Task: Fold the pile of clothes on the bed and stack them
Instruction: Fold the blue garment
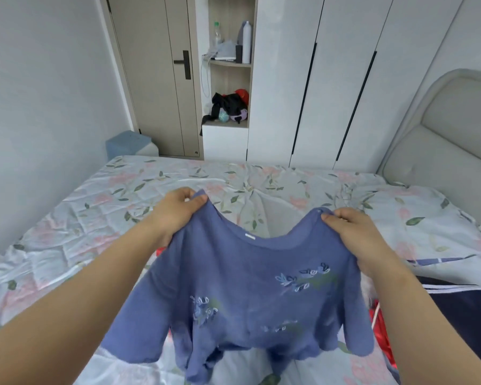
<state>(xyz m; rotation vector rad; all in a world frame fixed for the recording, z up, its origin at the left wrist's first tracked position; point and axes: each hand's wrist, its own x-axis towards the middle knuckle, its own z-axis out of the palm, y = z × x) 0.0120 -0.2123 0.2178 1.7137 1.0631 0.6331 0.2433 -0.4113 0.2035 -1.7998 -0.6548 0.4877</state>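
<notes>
While the left hand (175, 209) is pinching one shoulder | blue shirt (247, 295) is hanging above the bed (67, 218), likely being opened for folding | right hand (353, 232) is pinching the other shoulder | navy garment (461, 309) is lying on the bed

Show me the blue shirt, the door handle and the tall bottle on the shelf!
blue shirt (247, 287): head view, middle of its front.
door handle (186, 65): head view, its black upright plate.
tall bottle (246, 43): head view, its body.

Inspector A: Any legible text, brand or number?
Inspector B: None. The white neck tag (250, 236) on the blue shirt (242, 287) shows no readable print. The shelf bottles (246, 41) are too blurred to read any label.
</notes>
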